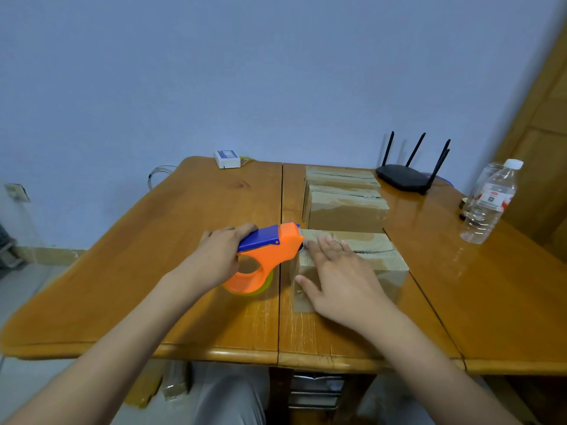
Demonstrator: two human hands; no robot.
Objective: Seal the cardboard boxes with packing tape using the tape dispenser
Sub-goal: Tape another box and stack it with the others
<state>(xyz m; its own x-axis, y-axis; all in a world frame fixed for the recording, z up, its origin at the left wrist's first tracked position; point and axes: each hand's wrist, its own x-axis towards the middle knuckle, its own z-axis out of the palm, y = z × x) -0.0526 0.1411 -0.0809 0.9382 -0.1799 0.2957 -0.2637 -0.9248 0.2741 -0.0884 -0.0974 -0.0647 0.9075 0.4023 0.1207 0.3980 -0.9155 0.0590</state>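
Note:
An orange and blue tape dispenser is gripped by my left hand, its front end touching the left top edge of the nearest cardboard box. My right hand lies flat on that box's top, fingers spread, holding nothing. Two more cardboard boxes stand in a row behind it, towards the wall.
The wooden table carries a black router at the back right, a clear water bottle near the right edge and a small white device at the far edge. A wooden door stands at the right.

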